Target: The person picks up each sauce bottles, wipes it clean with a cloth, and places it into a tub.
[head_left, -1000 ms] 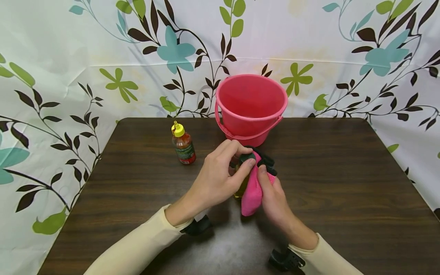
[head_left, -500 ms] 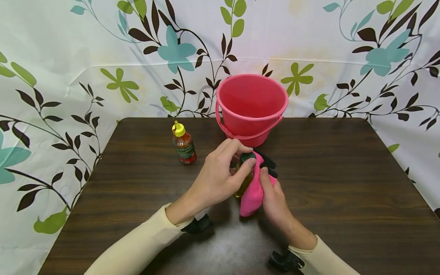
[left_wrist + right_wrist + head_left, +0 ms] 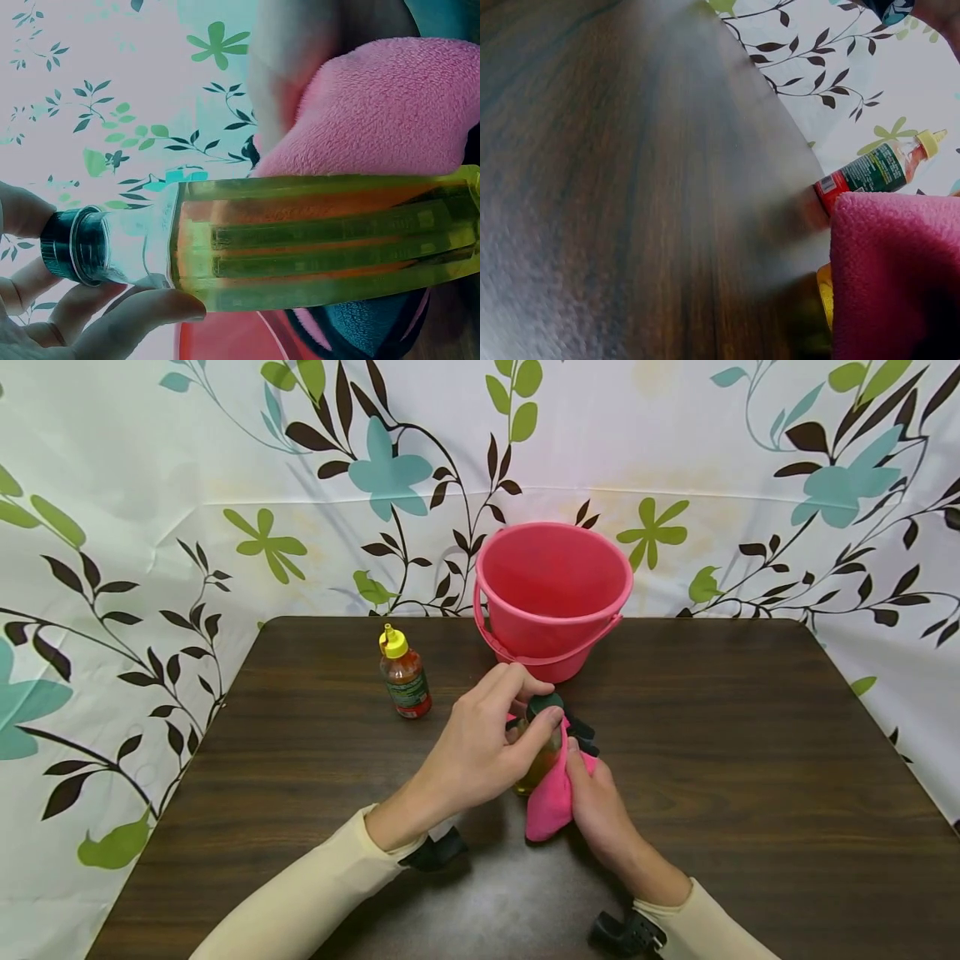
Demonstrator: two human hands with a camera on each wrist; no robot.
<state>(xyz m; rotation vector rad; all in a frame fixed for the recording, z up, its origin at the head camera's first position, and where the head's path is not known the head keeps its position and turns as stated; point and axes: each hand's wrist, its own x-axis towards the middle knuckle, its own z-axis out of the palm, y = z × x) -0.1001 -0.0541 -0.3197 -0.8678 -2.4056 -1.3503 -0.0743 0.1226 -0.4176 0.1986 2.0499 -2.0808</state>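
A clear bottle of yellow liquid, perhaps oil [image 3: 322, 236], stands in front of the bucket in the head view, under a dark green cap [image 3: 545, 703]. My left hand [image 3: 483, 739] holds it at the top, with fingers and thumb around the cap and neck. On the bottle's right side, my right hand [image 3: 603, 802] grips a fuzzy pink cloth [image 3: 550, 806] with dark edging, its thumb on the near face. The cloth lies against the bottle and hangs below the hand. In the right wrist view the cloth [image 3: 900, 262] covers most of the bottle; the right fingers are hidden.
A pink bucket [image 3: 555, 639] with its handle lowered stands just behind the hands. To the left is a small red sauce bottle [image 3: 406, 681] with a yellow spout cap. The dark wooden table [image 3: 712, 760] meets a leaf-patterned curtain [image 3: 187, 460] at the back.
The right hand and the pink cloth have moved slightly down along the bottle, baring more of its cap and side. The left hand keeps its hold at the top.
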